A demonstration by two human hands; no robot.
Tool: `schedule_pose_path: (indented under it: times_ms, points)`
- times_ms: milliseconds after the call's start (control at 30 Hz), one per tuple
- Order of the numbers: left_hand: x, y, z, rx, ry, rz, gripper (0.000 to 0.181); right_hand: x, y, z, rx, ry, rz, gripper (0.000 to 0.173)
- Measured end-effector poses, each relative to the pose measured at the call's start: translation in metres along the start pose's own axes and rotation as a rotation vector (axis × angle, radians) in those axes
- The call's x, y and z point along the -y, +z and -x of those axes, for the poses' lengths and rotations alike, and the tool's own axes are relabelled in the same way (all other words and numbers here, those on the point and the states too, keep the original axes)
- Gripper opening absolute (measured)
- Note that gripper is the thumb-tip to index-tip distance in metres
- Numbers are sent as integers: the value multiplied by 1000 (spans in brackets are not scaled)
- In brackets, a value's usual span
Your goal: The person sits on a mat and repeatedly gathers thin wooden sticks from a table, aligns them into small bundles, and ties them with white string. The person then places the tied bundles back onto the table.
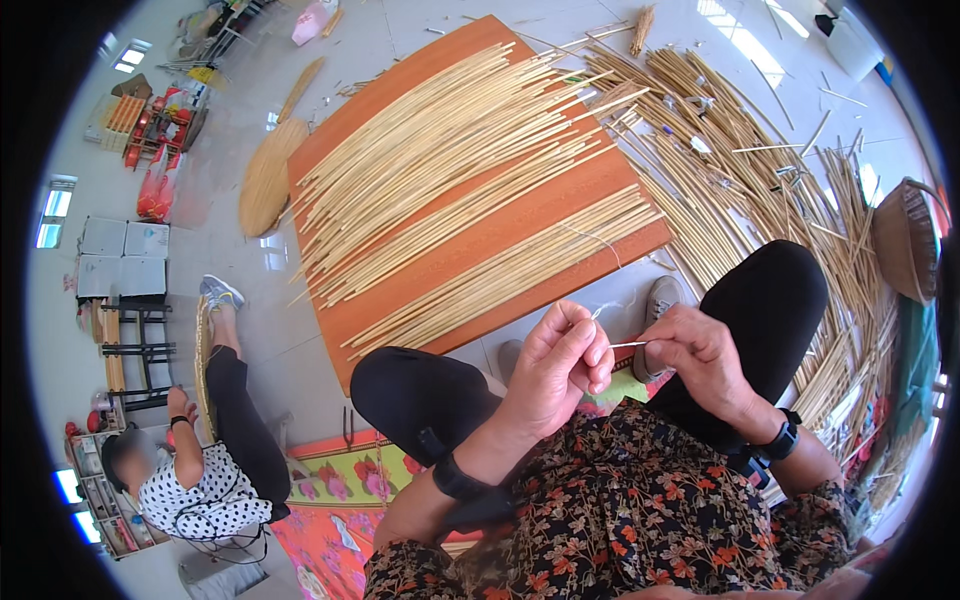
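Observation:
My left hand (559, 356) pinches a thin white thread (627, 344), and a frayed tuft of it sticks up above the fingers. From there a short, taut length runs across to my right hand (697, 356), whose thumb and forefinger pinch it. Whether a needle is on it I cannot tell. Both hands are above my lap, between my knees. Just beyond them is an orange-brown wooden board (525, 202) bearing pale, peeled plant stalks (435, 150) in rows. Across the nearest row of stalks (495, 281) lies another loose piece of thread (596, 236).
Loose stalks (720, 150) cover the floor at right, beside a woven basket (904, 240). An oval tan woven piece (271, 180) lies left of the board. Another person (202, 480) sits at lower left, holding a curved woven piece (202, 367). Patterned red cloth (322, 540) spreads beneath me.

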State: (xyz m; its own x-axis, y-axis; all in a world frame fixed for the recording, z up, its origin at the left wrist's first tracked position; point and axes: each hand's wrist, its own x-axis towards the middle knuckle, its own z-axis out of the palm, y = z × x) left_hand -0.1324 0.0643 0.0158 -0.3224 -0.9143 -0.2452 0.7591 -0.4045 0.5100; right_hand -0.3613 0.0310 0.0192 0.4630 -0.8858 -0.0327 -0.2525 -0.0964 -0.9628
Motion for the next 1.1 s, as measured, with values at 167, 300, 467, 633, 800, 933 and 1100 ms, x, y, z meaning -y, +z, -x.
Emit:
schedule_pose_path:
  times_ms: [167,300,467,633,800,933,1100]
  points:
    - [14,-4,-2,-28,-98,172,8,1,-11,-8,-70,35,-444,6]
    - [23,-14,-6,-9,-198,169,12,21,-9,-21,39,17,-550,9]
    - [-39,-36,-27,-245,-183,-671,23,62,-28,-46,534,74,-431,8]
    - [-146,-117,-88,-341,41,-1512,20,92,-4,-94,795,-396,112,19]
    - [-193,-170,-131,-397,303,-2155,18,84,27,-117,871,-502,345,17]
    - [-192,-190,-146,-401,300,-2374,16,68,23,-114,757,-609,531,13]
    - [-183,-202,-150,-353,313,-2358,9,65,15,-119,732,-650,571,13]
